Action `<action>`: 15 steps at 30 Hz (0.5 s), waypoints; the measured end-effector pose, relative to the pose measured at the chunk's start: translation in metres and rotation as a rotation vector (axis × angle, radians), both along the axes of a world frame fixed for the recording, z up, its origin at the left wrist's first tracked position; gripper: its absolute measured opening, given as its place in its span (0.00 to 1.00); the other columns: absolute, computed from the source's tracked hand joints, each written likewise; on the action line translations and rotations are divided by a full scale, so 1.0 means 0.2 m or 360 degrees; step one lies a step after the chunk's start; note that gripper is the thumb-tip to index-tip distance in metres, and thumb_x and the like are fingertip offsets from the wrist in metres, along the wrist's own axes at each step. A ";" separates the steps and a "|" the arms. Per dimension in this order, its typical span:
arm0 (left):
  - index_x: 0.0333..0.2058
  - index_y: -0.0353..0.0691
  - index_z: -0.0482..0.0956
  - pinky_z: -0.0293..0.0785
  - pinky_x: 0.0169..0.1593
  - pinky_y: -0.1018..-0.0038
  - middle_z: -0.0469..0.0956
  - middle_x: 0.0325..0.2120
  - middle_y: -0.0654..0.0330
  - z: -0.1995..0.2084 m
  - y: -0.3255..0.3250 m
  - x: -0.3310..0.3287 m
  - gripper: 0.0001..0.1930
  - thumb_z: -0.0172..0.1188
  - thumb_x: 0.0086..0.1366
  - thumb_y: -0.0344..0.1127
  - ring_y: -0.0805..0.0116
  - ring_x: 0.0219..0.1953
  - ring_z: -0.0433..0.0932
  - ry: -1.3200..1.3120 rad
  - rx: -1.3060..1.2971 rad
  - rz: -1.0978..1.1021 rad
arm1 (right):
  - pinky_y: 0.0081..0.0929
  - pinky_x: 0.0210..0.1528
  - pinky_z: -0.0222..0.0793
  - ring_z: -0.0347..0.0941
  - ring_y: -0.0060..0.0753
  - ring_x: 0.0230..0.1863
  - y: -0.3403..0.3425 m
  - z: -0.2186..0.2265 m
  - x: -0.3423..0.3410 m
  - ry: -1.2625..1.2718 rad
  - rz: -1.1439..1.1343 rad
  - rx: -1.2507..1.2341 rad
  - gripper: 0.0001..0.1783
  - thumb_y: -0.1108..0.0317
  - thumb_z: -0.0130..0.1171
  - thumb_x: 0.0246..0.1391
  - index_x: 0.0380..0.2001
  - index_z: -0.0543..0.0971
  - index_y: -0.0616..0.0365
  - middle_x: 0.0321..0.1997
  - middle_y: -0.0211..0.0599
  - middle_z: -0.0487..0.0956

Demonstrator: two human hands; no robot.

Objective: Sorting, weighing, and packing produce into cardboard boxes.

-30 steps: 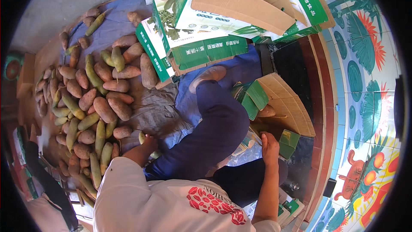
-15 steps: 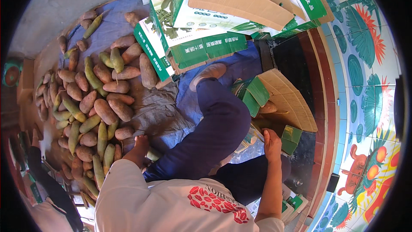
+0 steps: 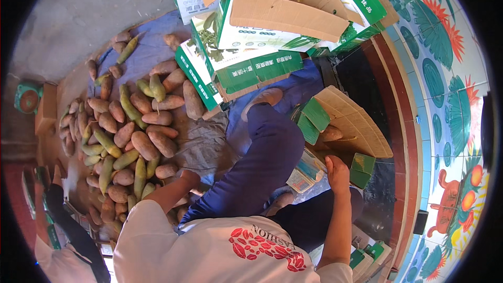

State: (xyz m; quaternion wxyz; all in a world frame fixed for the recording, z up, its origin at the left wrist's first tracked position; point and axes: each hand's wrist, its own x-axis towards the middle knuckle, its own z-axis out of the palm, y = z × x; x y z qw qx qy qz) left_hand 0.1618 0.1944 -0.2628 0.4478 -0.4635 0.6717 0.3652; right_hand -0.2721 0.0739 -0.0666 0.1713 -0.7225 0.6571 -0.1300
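Observation:
My left hand (image 3: 190,179) is low beside my bent left leg, next to the near edge of a pile of roots. Its fingers are mostly hidden, so what they hold does not show. Reddish-brown sweet potatoes (image 3: 144,145) and long green radishes (image 3: 129,106) make up the pile. My right hand (image 3: 338,172) is curled closed on the near edge of an open cardboard box (image 3: 361,124) with green flaps. Inside that box lies a sweet potato (image 3: 331,133). A clear plastic-wrapped package (image 3: 310,169) rests beside the box, close to my right hand.
White-and-green cartons (image 3: 262,73) are stacked at the far middle, some with flaps raised. A blue tarp (image 3: 304,81) lies beneath. At the left edge, another person's dark sleeve (image 3: 70,225) shows. A painted tile wall (image 3: 445,99) runs along the right.
The view has shifted, so the pile and boxes sit further right and lower. My left hand has drawn slightly nearer to me along my leg. The right hand stays at the box edge.

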 end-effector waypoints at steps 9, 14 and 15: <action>0.40 0.42 0.79 0.74 0.45 0.65 0.78 0.41 0.54 0.25 -0.20 0.11 0.33 0.63 0.45 0.65 0.59 0.44 0.78 -0.0239 -0.0573 0.0603 | 0.40 0.37 0.69 0.73 0.55 0.36 0.02 -0.01 -0.04 -0.0075 0.0008 -0.0076 0.12 0.62 0.52 0.55 0.33 0.77 0.61 0.33 0.51 0.77; 0.41 0.43 0.78 0.75 0.44 0.67 0.79 0.40 0.57 0.24 -0.23 0.07 0.30 0.64 0.46 0.60 0.61 0.44 0.78 -0.0297 -0.0699 0.0579 | 0.40 0.37 0.69 0.74 0.54 0.35 0.04 0.00 -0.04 -0.0117 0.0014 -0.0096 0.11 0.63 0.54 0.54 0.32 0.77 0.61 0.33 0.50 0.77; 0.41 0.41 0.77 0.75 0.44 0.66 0.78 0.40 0.55 0.22 -0.23 0.06 0.31 0.64 0.47 0.60 0.60 0.43 0.78 -0.0257 -0.0724 0.0556 | 0.40 0.38 0.69 0.74 0.52 0.35 0.04 -0.01 -0.05 -0.0108 0.0019 -0.0098 0.11 0.62 0.54 0.54 0.32 0.77 0.60 0.33 0.48 0.78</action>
